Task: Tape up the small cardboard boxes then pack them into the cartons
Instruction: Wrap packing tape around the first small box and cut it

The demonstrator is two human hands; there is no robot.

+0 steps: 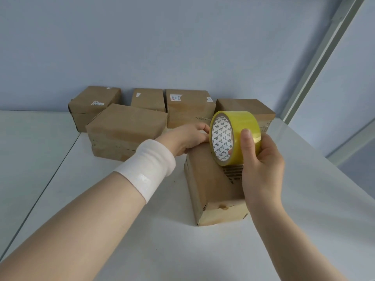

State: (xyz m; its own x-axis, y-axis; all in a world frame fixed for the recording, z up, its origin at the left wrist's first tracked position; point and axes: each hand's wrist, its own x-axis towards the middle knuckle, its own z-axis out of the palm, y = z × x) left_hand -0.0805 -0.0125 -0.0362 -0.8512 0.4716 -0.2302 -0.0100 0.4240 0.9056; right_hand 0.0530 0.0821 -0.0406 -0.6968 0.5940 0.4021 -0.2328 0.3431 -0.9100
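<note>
The small box (211,185) lies at centre frame on the white bench (142,240), its long axis running from the lower middle up and away. The right hand (261,171) grips a yellow tape roll (235,136), thumb across the outer band, the roll standing on edge over the box's top, touching or nearly so. The left hand (188,138) rests on the box's far end; its fingers (203,126) tuck behind the roll, so I cannot tell what they hold. A strip would likely run lengthwise toward the near end. Five more boxes (125,126) wait behind.
</note>
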